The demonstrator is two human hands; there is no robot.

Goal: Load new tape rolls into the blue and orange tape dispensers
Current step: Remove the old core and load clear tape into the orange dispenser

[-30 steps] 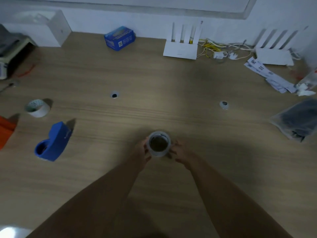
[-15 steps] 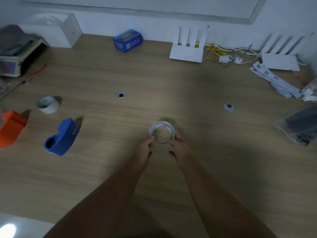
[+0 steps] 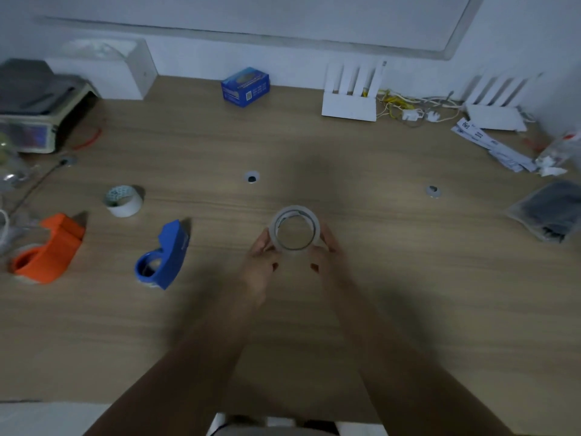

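I hold a clear tape roll over the middle of the wooden desk, its hole facing me. My left hand grips its left rim and my right hand grips its right rim. The blue tape dispenser lies on the desk to the left of my hands. Further left lies the orange tape dispenser. A second, white tape roll stands on the desk behind the two dispensers.
A blue box, two white routers and cables line the back wall. Paper slips and a dark plastic bag lie at the right. A device with dark cloth on it sits at the far left. Two grommet holes mark the desk.
The roll has tilted so its hole faces me more squarely, held a little higher. My view has shifted left, bringing the orange dispenser fully into sight.
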